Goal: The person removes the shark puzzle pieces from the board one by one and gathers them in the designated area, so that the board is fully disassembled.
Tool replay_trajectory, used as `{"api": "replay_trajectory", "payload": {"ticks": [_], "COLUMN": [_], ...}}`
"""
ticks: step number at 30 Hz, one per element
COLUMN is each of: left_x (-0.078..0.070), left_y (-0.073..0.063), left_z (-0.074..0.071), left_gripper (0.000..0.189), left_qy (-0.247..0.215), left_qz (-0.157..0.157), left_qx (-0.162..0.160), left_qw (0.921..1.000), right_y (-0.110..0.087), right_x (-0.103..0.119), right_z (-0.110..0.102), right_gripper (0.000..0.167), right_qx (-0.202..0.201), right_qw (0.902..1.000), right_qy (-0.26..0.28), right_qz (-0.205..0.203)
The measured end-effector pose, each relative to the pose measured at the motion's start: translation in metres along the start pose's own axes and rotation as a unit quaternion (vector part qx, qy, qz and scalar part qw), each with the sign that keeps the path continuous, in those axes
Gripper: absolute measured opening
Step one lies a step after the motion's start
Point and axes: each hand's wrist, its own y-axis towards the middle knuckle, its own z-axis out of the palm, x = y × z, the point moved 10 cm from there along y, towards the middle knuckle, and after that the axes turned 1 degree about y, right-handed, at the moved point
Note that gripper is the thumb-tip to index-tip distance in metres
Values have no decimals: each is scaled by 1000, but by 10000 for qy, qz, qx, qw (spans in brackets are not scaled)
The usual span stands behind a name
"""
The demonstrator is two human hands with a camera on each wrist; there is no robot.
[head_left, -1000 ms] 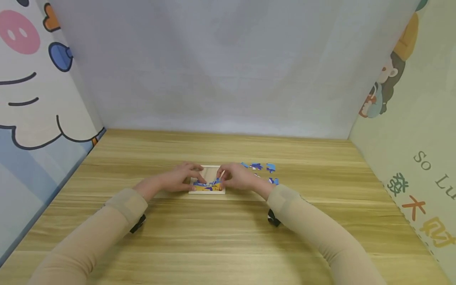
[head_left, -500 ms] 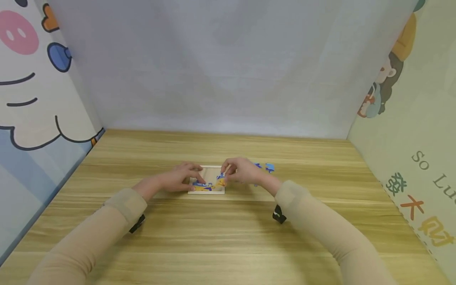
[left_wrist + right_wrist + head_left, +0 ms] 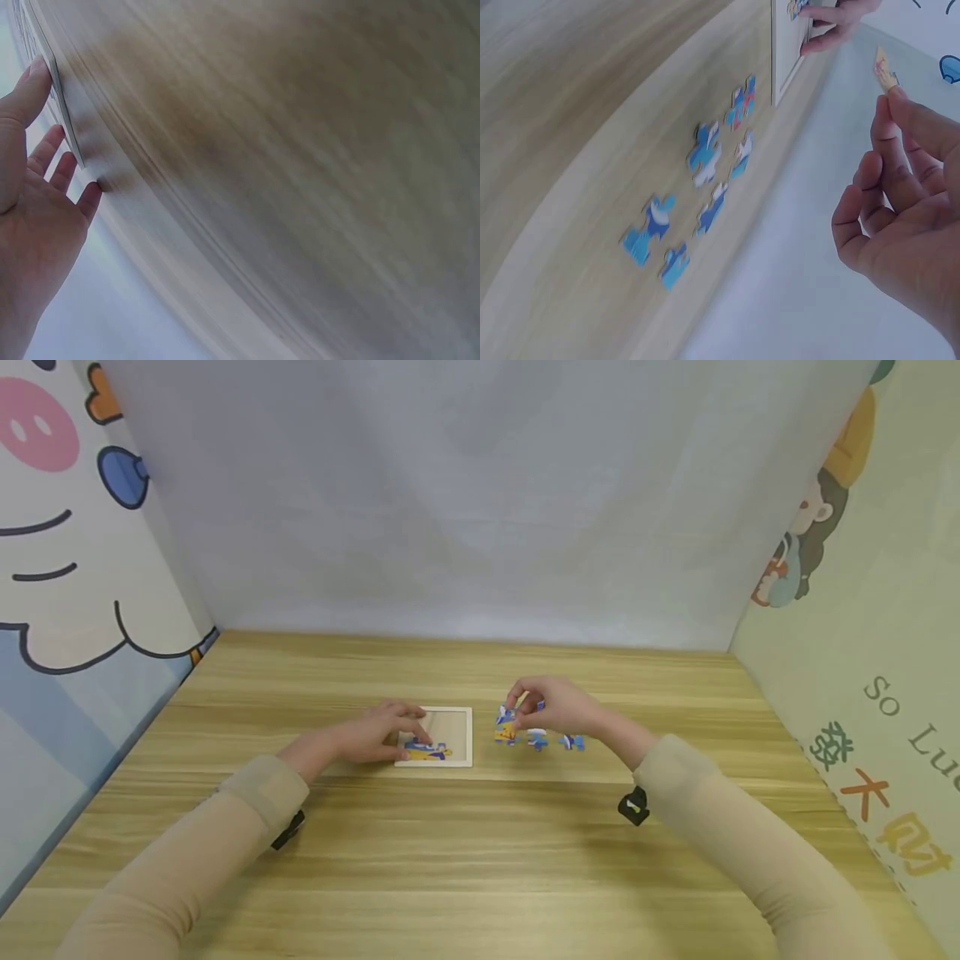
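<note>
A shallow wooden puzzle tray [image 3: 468, 737] lies mid-table, with joined yellow and blue puzzle pieces [image 3: 426, 752] along its near side. My left hand [image 3: 378, 732] rests on the tray's left side, fingers spread, one fingertip on the joined pieces. In the left wrist view, its thumb [image 3: 34, 86] touches the tray's edge. To the right of the tray, my right hand [image 3: 558, 704] pinches a yellow and blue puzzle piece [image 3: 885, 71] between thumb and forefinger, raised above the table. Its other fingers are curled in the right wrist view.
Several loose blue and white puzzle pieces [image 3: 705, 154] lie scattered on the wooden table [image 3: 450, 860] right of the tray, partly hidden under my right hand in the head view. A pale cloth [image 3: 480, 510] hangs behind the table, with printed panels at both sides.
My right hand has lifted the yellow and blue puzzle piece out of the tray's near right corner and carried it right, past the tray's edge. My left hand stays in place.
</note>
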Motion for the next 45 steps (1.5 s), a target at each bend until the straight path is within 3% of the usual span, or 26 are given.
{"api": "replay_trajectory", "payload": {"ticks": [9, 19, 29, 37, 45], "left_x": [0, 0, -1, -2, 14], "left_y": [0, 2, 4, 8, 3], "left_z": [1, 0, -2, -4, -4], "left_gripper": [33, 32, 30, 32, 42], "left_qy": [39, -29, -125, 28, 119], "left_qz": [-35, -197, -270, -182, -701], "left_qx": [46, 134, 222, 16, -78], "left_qw": [10000, 9997, 9993, 9998, 9974], "right_y": [-30, -56, -70, -75, -73], "right_x": [-18, -51, -90, -99, -101], "right_z": [-13, -11, 1, 7, 8], "right_gripper": [17, 16, 17, 17, 17], "right_qx": [196, 474, 585, 492, 386], "right_qw": [9997, 9986, 9971, 9980, 9989], "right_qy": [171, -142, 117, 147, -21], "right_qz": [-16, 174, 479, 379, 259]}}
